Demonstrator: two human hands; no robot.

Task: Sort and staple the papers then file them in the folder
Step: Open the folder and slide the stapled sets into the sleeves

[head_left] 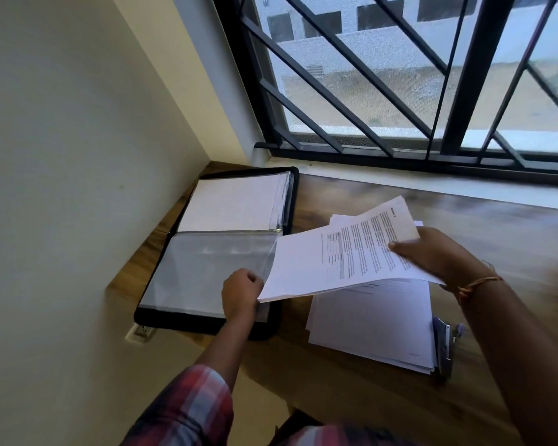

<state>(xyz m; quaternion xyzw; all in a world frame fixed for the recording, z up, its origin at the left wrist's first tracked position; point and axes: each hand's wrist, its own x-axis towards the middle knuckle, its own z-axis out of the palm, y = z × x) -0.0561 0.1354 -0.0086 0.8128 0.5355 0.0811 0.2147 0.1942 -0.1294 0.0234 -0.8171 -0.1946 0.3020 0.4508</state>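
Observation:
A black folder [213,326] lies open on the wooden desk at the left, with clear plastic sleeves [203,272] in its near half and white sheets in its far half. My right hand [432,252] grips a set of printed papers [322,262] by its far right side, holding it tilted above the folder's right edge. My left hand [240,292] pinches the near left corner of that set, by the sleeve's open edge. A stack of white papers [374,323] lies on the desk under the held set. A purple-grey stapler [443,346] lies by the stack's right side.
The wooden desk [351,397] runs along a cream wall [62,156] at the left and a barred window [400,75] at the back. A wall socket [140,332] sits just below the folder's near left corner.

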